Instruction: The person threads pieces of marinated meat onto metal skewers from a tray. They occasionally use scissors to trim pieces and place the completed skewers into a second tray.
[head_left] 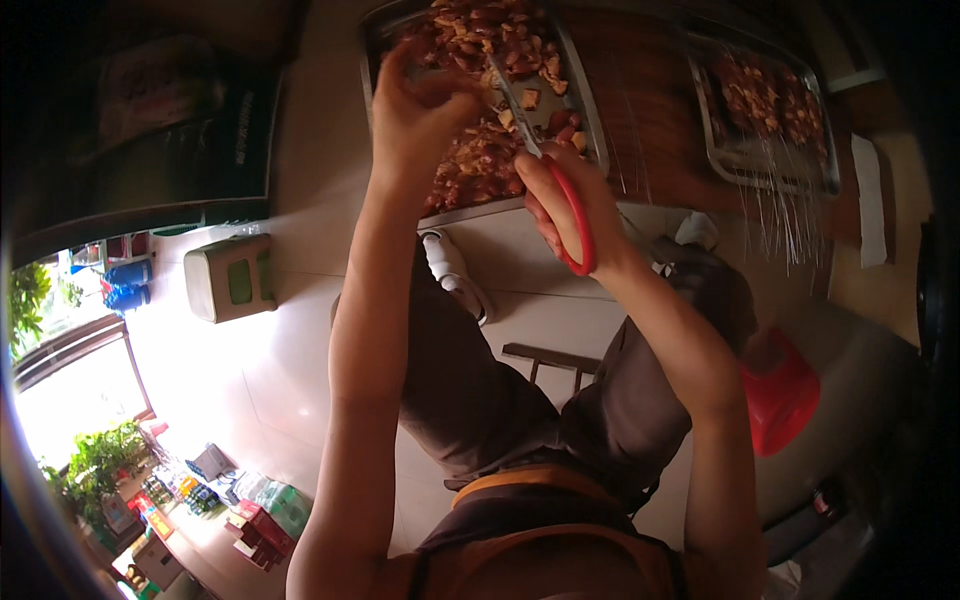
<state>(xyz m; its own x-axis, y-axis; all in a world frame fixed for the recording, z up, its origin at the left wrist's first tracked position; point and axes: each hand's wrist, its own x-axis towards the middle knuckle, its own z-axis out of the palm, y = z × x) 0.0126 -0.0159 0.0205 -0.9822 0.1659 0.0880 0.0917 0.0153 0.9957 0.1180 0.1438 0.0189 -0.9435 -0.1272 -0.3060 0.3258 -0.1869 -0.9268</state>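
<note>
**Scissors at work over a tray of cut meat**

Right hand (565,205): fingers closed through the red loop handles of a pair of scissors (548,165). Grip is firm, thumb side toward the wearer, red loop curving below the knuckles. The steel blades run up and left from the fingertips, out over the tray. Whether the blades are parted or closed at the tip I cannot tell; they look nearly together.

Left hand (415,105): fingers curled and pinched, fingertips down among the meat pieces (470,165) just left of the blades. It appears to hold a piece, but the hand's own back hides what is between the fingers, so I cannot tell for certain.

Metal tray (596,130): lies directly under both sets of fingers, shallow, rectangular, filled with reddish-brown and pale chunks. A barer patch of tray bottom shows just beyond the blade tips.

Further right of the right fingers, well apart: a second metal tray (745,160) with meat threaded on thin skewers (785,225), their ends sticking out over the near edge. Both trays sit on a dark wooden table (645,110).

Below the hands: the wearer's knees in grey trousers, a white shoe (450,270), pale tiled floor (290,330). A red bag (785,395) lies right of the right forearm.
</note>
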